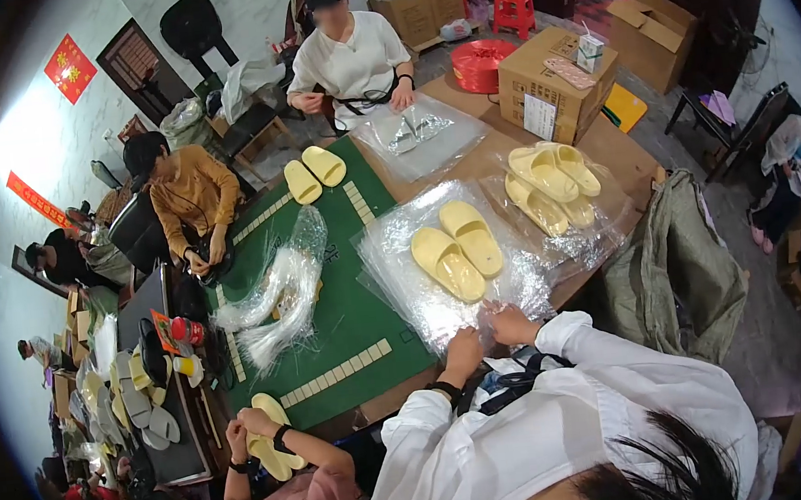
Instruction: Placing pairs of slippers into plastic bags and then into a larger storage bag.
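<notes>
My left hand [464, 351], with a dark band at the wrist, is at the near edge of a stack of clear plastic bags [391, 251]. Close beside it, my right hand [512, 324] meets the same edge. The fingers of both look curled in and closed on the edge of the top clear bag, though the fingertips are small and partly hidden. A pair of pale yellow slippers [458, 249] lies on the stack just beyond my hands, toes toward the far side. To the right, several more yellow slippers [553, 182] are piled in clear plastic.
A green table top [361, 336] carries bundled clear strands [280, 300], rows of small tiles [335, 374] and another slipper pair [314, 173]. Co-workers sit around it, one holding yellow slippers [269, 441]. A cardboard box [553, 81] and red strapping roll [479, 64] stand far right; a woven sack [687, 271] is nearer.
</notes>
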Tool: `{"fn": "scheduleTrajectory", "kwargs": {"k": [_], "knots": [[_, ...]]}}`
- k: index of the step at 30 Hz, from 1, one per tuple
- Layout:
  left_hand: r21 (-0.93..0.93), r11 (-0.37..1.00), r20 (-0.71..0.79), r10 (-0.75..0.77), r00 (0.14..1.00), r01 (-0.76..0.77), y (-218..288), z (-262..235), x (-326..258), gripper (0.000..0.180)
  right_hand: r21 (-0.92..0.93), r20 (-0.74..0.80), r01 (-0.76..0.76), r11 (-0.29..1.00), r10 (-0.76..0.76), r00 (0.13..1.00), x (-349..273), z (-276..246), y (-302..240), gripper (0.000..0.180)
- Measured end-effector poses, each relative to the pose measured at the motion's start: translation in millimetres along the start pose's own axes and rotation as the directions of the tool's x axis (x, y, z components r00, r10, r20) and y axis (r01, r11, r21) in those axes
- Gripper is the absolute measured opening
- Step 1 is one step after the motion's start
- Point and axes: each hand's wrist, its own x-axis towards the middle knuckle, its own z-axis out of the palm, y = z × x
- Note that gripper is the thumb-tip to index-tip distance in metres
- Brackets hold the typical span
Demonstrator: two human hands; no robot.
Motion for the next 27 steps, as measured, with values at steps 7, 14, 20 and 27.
{"fn": "scheduleTrajectory", "kwargs": {"k": [7,14,20,27], "knots": [[-0.131,0.986,-0.119,-0.124,0.985,0.108,-3,-10,21,0.021,0.521,0.725,-0.585,0.622,0.040,0.688,8,-13,-5,0.038],[-0.628,0.777,-0.248,-0.236,0.940,0.030,55,-78,87,0.020,0.641,0.531,-0.502,-0.581,-0.138,0.836,5,-54,-9,0.066],[-0.587,0.808,-0.038,0.042,0.998,-0.056,122,-56,75,0.022,0.693,0.424,-0.193,-0.694,0.177,0.888,10,-47,49,0.047],[-0.596,0.803,-0.016,0.024,1.000,-0.029,118,-68,85,0.023,0.870,0.442,-0.303,-0.390,0.342,0.829,23,-58,60,0.031]]}}
